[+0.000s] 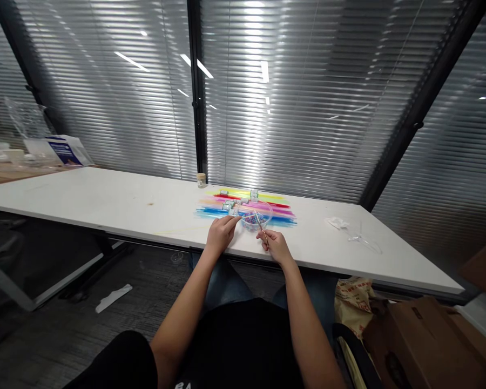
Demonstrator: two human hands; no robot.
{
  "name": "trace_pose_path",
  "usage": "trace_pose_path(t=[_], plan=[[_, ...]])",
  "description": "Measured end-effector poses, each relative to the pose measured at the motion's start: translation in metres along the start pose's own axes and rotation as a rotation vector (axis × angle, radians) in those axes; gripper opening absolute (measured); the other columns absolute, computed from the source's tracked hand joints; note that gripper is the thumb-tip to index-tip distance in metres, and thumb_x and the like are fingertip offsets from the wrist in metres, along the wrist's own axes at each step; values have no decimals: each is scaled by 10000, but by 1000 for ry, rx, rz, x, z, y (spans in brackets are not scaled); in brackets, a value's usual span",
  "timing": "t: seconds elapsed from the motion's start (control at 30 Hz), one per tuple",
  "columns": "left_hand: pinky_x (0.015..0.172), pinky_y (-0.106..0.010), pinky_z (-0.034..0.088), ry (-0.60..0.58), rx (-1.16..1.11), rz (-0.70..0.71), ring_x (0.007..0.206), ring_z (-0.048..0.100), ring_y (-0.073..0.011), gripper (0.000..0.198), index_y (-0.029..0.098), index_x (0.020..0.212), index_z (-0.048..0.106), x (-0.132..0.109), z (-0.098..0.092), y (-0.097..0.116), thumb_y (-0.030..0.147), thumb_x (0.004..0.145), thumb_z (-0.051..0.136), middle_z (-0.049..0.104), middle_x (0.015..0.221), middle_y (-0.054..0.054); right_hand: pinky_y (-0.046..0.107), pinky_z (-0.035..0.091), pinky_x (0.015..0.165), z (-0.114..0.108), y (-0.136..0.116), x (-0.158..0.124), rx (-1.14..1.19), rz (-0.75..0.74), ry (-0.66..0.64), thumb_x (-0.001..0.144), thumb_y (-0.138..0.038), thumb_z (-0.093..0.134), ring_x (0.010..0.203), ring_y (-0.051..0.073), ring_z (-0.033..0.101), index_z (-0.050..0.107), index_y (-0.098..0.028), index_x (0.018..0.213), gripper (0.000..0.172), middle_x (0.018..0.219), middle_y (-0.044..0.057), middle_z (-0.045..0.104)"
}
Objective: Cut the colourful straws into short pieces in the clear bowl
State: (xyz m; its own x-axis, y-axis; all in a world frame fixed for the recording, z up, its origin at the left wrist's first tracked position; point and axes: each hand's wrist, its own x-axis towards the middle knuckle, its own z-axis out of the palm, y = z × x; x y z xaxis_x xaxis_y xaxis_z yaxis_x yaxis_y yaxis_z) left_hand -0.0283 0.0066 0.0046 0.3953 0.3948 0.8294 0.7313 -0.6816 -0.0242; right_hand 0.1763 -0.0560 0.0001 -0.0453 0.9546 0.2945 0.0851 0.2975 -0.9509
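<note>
My left hand (222, 231) rests on the white table (105, 200) at the left rim of a small clear bowl (254, 214) that holds several coloured beads; its fingertips pinch something thin that I cannot make out. My right hand (274, 244) holds a thin stick or needle (260, 222) that slants up into the bowl. Behind the bowl lies a fan of bright coloured strips (247, 205), yellow, red, pink and blue, with small clear boxes (227, 205) on them.
A small jar (201, 179) stands at the table's back edge by the blinds. Clear plastic wrapping (354, 232) lies to the right. Cardboard boxes (421, 335) and a printed bag (354, 300) sit on the floor at right. Boxes and bags (65, 149) crowd the far left.
</note>
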Motion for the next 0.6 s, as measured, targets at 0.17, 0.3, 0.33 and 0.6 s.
trace_pose_path(t=[0.17,0.3,0.33,0.6], plan=[[684,-273,394,-10,-23,28,842,615,-153,309,212,1142,622,1,-2,0,103,911,447,686,951,-45,236,274,467,0,1,0,-39,-6,-15,785,-539,565,433,95,363,648,-136,770,412,450,-55,416],[691,-277,397,-4,-36,43,839,617,-153,297,209,1135,624,1,-2,0,109,912,454,688,953,-46,240,278,475,-1,3,1,-56,-5,-15,799,-543,551,438,99,367,650,-133,784,422,447,-54,420],[691,-277,398,-3,-37,45,838,617,-153,296,209,1134,624,1,-2,0,110,912,455,688,952,-46,240,279,476,-1,3,1,-57,-3,-16,800,-545,551,439,100,369,650,-134,787,423,448,-54,422],[686,-267,418,5,-55,76,844,621,-153,312,212,1163,611,0,-1,-1,113,913,452,687,963,-49,241,273,471,-1,2,1,-42,12,-6,794,-550,549,427,99,364,646,-138,782,424,448,-58,410]])
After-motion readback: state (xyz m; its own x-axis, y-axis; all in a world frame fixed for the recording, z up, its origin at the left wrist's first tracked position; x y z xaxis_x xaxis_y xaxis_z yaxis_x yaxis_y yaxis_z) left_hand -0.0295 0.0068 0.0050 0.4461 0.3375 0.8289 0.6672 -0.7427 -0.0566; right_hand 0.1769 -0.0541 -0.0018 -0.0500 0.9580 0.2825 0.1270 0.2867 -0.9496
